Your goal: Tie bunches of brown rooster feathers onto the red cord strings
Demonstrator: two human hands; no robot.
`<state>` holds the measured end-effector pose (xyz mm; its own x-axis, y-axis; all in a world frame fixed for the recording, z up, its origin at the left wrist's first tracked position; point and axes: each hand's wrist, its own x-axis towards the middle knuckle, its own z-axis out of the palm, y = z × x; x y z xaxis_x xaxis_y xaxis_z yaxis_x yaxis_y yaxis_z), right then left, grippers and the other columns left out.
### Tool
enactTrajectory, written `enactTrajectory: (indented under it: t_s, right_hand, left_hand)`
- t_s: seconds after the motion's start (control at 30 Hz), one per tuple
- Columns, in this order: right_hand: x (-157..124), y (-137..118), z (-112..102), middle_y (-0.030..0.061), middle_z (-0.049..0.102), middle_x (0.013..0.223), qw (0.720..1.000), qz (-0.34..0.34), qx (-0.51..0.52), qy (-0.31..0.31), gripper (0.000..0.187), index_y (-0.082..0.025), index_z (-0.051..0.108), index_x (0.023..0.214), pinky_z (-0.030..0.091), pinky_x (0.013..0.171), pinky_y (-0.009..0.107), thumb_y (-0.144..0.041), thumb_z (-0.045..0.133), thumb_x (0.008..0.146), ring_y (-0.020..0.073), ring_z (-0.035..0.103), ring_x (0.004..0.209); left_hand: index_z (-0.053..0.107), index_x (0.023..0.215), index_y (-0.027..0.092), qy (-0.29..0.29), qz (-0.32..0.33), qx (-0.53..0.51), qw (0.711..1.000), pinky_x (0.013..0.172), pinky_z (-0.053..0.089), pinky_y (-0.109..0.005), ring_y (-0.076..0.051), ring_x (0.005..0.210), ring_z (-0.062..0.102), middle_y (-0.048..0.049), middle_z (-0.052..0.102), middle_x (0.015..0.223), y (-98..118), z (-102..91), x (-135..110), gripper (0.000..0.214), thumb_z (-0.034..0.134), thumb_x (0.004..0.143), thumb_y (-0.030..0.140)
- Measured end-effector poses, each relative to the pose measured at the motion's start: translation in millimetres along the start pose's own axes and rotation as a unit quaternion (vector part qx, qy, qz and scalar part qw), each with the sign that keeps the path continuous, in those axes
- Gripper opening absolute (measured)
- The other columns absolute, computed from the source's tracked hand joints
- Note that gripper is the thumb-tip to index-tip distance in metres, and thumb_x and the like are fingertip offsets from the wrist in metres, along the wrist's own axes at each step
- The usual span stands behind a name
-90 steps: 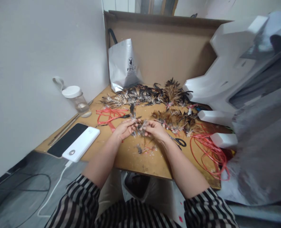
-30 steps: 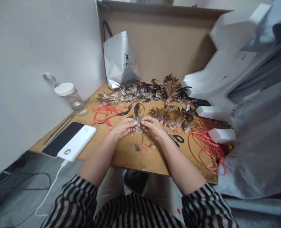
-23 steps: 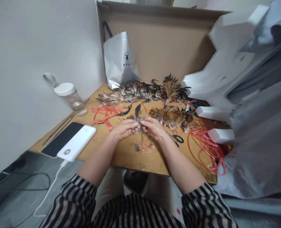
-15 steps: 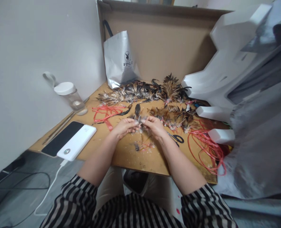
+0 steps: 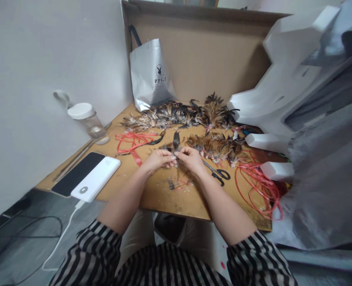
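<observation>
A dark feather [image 5: 176,140] stands upright between my hands over the middle of the table. My left hand [image 5: 160,160] is closed in a pinch at its base, and my right hand [image 5: 190,158] pinches the same spot from the other side. The fingertips meet, so the quill end is mostly hidden. Just right of my right hand lie black-handled scissors [image 5: 217,173]. Behind it runs a row of brown feather bunches [image 5: 214,146]. Small feather scraps and red bits [image 5: 178,184] are scattered on the tabletop below my hands.
A long pile of feathers [image 5: 170,114] lies at the back, before a silver bag [image 5: 147,75]. Red plastic strips lie left [image 5: 134,142] and right [image 5: 257,182]. At left are a bottle [image 5: 88,119], a phone [image 5: 77,172] and a white power bank [image 5: 97,178]. White foam [image 5: 283,75] borders the right.
The feather has shifted slightly right and stands straighter. My right hand has moved a little left and turned, with its fingers closer to my left hand. More of the scissors shows.
</observation>
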<state>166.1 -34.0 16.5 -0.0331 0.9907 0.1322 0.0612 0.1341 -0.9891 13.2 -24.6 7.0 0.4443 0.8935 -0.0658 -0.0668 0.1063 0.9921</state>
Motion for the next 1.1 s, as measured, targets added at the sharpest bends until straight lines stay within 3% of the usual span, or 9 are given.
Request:
enactTrajectory:
  t_s: [0.17,0.3,0.43,0.6,0.73,0.83,1.0,1.1]
  right_hand:
    - [1.4,-0.1,-0.9,-0.0047,0.045,0.047,0.999,0.013,0.038,0.022,0.03,-0.016,0.052,0.058,0.025,0.043,0.021,-0.044,0.064,0.06,0.0061,0.034,0.042]
    - [7.6,-1.1,-10.6,-0.005,0.044,0.045,0.996,0.024,0.059,0.067,0.03,-0.017,0.053,0.062,0.024,0.041,0.021,-0.044,0.065,0.059,0.006,0.033,0.04]
    - [17.7,-5.4,-15.6,-0.0054,0.044,0.044,0.998,0.029,0.026,0.051,0.026,-0.016,0.056,0.063,0.025,0.04,0.02,-0.039,0.065,0.057,0.0058,0.033,0.039]
    - [40.0,-0.4,-8.3,-0.0019,0.054,0.052,0.993,-0.015,-0.113,-0.019,0.024,-0.014,0.06,0.063,0.033,0.047,0.021,-0.038,0.061,0.059,0.0077,0.042,0.045]
    - [59.3,8.5,1.2,-0.0028,0.049,0.044,0.962,-0.026,-0.26,-0.084,0.027,-0.014,0.062,0.058,0.028,0.043,0.021,-0.04,0.058,0.062,0.0074,0.038,0.042]
    - [69.7,7.9,11.5,-0.0033,0.044,0.039,0.935,-0.024,-0.341,-0.092,0.029,-0.015,0.058,0.049,0.023,0.04,0.022,-0.042,0.059,0.06,0.0068,0.034,0.038]
    - [79.0,2.5,32.2,-0.005,0.033,0.029,0.933,-0.02,-0.347,-0.095,0.031,-0.017,0.049,0.035,0.018,0.038,0.021,-0.036,0.068,0.051,0.0058,0.03,0.035]
    - [78.1,2.6,36.8,-0.0061,0.034,0.029,0.933,0.013,-0.339,-0.12,0.023,-0.017,0.051,0.037,0.019,0.038,0.021,-0.027,0.069,0.047,0.0051,0.03,0.035]
  left_hand:
    - [0.063,0.067,0.011,0.052,0.05,0.018,0.997,0.044,0.039,-0.017,-0.006,0.044,0.05,-0.0044,0.062,0.057,2.2,-4.5,2.8,0.023,0.066,0.064,0.033]
    - [0.062,0.067,0.011,0.166,0.106,-0.087,0.977,0.044,0.037,-0.014,-0.004,0.045,0.049,-0.002,0.061,0.059,6.9,-20.8,7.8,0.02,0.067,0.064,0.031]
    - [0.06,0.069,0.012,0.23,0.135,-0.191,0.945,0.045,0.036,-0.012,-0.002,0.049,0.049,-0.0011,0.061,0.066,7.3,-34.4,11.7,0.02,0.07,0.06,0.027]
    - [0.059,0.067,0.011,0.231,0.125,-0.204,0.943,0.044,0.035,-0.013,-0.003,0.051,0.049,-0.0018,0.061,0.066,3.5,-36.4,13.5,0.02,0.069,0.06,0.027]
    - [0.059,0.067,0.011,0.221,0.129,-0.206,0.945,0.045,0.036,-0.014,-0.003,0.05,0.048,-0.0016,0.06,0.065,2.2,-34.9,13.4,0.021,0.069,0.06,0.028]
    - [0.059,0.067,0.011,0.203,0.134,-0.209,0.947,0.044,0.035,-0.014,-0.003,0.049,0.047,-0.0013,0.06,0.063,2.4,-34.3,12.8,0.021,0.07,0.059,0.028]
    - [0.059,0.068,0.011,0.191,0.127,-0.208,0.951,0.044,0.034,-0.014,-0.004,0.05,0.048,-0.0018,0.061,0.065,3.4,-34.0,11.7,0.022,0.07,0.059,0.029]
    - [0.059,0.067,0.011,0.193,0.123,-0.207,0.951,0.044,0.034,-0.014,-0.004,0.05,0.048,-0.0019,0.061,0.065,3.4,-34.1,11.4,0.023,0.07,0.059,0.029]
